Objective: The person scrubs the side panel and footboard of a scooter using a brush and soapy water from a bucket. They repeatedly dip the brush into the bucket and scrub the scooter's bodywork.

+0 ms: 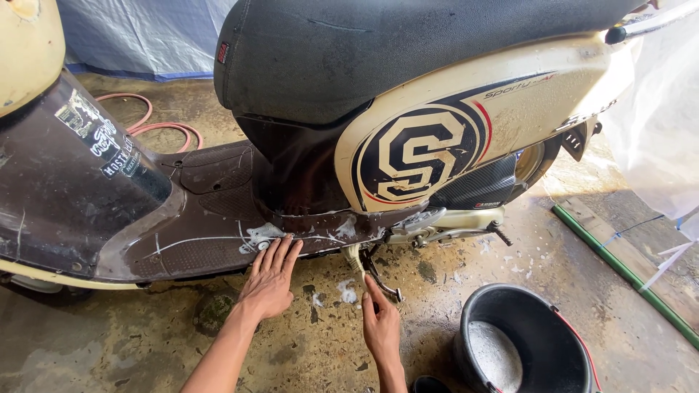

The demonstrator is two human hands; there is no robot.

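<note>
The left hand (268, 280) is pressed flat and open on the scooter's (218, 218) soapy lower panel; a brush (354, 260) is gripped in the right hand (380, 324) beneath it. Suds remain unrinsed beside the bucket (528, 342).

Wet, stained concrete floor (145, 342) with foam flecks. A blue tarp (138, 36) hangs behind; a red hose (156, 125) coils below it. Sunlight falls at right, by a green hose (619, 266).

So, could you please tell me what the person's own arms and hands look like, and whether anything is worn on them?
Both are bare: the left hand and right hand wear no gloves, rings or watch, and no sleeves reach the visible forearms. The fingers are slim, with short nails. No markings show.
</note>
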